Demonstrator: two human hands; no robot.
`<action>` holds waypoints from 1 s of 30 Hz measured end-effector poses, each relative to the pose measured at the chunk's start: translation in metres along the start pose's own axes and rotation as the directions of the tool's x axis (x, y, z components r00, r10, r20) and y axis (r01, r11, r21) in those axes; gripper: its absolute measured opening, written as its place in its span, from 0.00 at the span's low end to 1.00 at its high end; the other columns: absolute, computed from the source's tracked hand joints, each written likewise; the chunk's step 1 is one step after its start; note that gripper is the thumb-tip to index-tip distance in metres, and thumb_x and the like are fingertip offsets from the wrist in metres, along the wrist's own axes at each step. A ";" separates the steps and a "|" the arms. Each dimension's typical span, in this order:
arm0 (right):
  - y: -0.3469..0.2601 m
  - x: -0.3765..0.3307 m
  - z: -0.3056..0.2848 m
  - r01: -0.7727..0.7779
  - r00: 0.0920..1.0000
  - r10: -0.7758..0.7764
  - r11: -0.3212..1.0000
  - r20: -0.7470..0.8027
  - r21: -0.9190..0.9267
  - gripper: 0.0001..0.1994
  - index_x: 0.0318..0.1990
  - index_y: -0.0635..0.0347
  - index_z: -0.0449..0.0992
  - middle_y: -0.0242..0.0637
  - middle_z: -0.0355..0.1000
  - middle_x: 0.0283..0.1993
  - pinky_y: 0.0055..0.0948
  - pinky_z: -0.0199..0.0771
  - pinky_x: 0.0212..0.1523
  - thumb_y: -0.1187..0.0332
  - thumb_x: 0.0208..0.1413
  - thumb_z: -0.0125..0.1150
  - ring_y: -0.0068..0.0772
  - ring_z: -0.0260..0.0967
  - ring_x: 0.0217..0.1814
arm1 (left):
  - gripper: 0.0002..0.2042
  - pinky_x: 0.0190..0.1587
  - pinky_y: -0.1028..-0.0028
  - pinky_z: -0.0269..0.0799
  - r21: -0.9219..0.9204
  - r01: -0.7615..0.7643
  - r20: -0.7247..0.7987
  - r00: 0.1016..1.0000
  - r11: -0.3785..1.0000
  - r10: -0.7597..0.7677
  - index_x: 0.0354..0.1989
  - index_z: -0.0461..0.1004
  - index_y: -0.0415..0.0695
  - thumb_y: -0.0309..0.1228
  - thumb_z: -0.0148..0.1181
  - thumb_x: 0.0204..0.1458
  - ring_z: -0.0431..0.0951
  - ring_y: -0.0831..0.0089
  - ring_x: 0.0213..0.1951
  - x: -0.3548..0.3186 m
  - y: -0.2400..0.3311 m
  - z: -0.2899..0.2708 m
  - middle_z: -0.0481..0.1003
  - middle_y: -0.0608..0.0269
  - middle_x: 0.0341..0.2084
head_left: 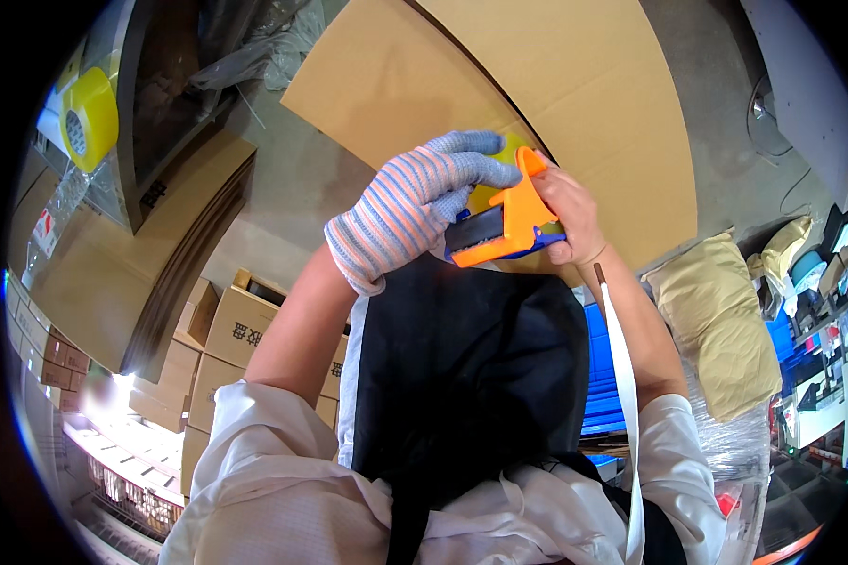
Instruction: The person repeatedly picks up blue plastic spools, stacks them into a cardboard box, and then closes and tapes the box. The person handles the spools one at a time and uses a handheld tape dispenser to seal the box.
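Note:
In front of my chest I hold an orange and blue tape dispenser [511, 226] with both hands. My right hand [572, 209], bare, is closed around its right side. A yellow tape roll [481, 199] shows in part between the dispenser's orange frame and my left fingers. My left hand [415, 193] wears a striped blue and pink knit glove. Its fingers are bent over the roll and the frame's left side, with the fingertips touching the orange part. Where exactly the left thumb presses is partly hidden.
Large flat cardboard sheets [415, 85] lie ahead. Another yellow tape roll [90, 120] is at the far left, by a grey metal frame [160, 113]. Stacked cardboard boxes [240, 330] stand at left. Brown paper packages [716, 315] and blue crates [603, 377] are on the right.

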State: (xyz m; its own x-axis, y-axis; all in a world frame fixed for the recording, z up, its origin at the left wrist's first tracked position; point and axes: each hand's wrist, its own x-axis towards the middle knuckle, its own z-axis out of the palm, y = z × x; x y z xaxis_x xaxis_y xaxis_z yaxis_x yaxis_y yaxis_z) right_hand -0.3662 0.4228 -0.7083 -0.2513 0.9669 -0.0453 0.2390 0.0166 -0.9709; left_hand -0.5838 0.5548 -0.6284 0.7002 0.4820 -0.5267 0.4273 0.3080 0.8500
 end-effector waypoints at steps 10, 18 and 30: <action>0.007 -0.003 0.002 0.018 1.000 -0.018 1.000 -0.016 -0.016 0.40 0.41 0.67 0.72 0.50 0.68 0.32 0.51 0.64 0.61 0.31 0.52 0.37 0.53 0.71 0.38 | 0.21 0.60 0.66 0.63 0.244 0.010 -0.080 0.997 0.970 0.010 0.54 0.71 0.44 0.18 0.48 0.50 0.71 0.55 0.54 0.008 -0.009 0.001 0.72 0.52 0.51; -0.002 -0.006 -0.004 -0.308 0.939 0.340 0.894 -0.045 0.325 0.38 0.41 0.66 0.73 0.41 0.72 0.34 0.42 0.69 0.57 0.32 0.51 0.44 0.39 0.73 0.37 | 0.31 0.61 0.60 0.64 0.456 -0.364 0.314 0.920 0.812 0.236 0.58 0.68 0.50 0.19 0.57 0.39 0.68 0.49 0.56 0.052 -0.031 -0.005 0.69 0.50 0.55; 0.002 0.001 -0.035 -0.349 0.741 0.660 0.221 0.124 0.911 0.40 0.57 0.68 0.65 0.49 0.73 0.49 0.38 0.69 0.59 0.34 0.58 0.35 0.41 0.71 0.53 | 0.32 0.55 0.71 0.69 -0.450 0.369 0.259 0.926 0.813 -0.277 0.58 0.65 0.36 0.30 0.71 0.43 0.73 0.70 0.51 0.067 -0.019 0.001 0.74 0.58 0.48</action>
State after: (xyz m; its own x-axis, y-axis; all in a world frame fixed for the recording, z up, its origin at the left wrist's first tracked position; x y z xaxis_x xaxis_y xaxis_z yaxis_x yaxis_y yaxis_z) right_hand -0.3326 0.4326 -0.7023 -0.1448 0.6955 -0.7038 -0.7137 -0.5661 -0.4126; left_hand -0.5446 0.5806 -0.6800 0.6779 0.1488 -0.7200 0.3485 0.7972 0.4929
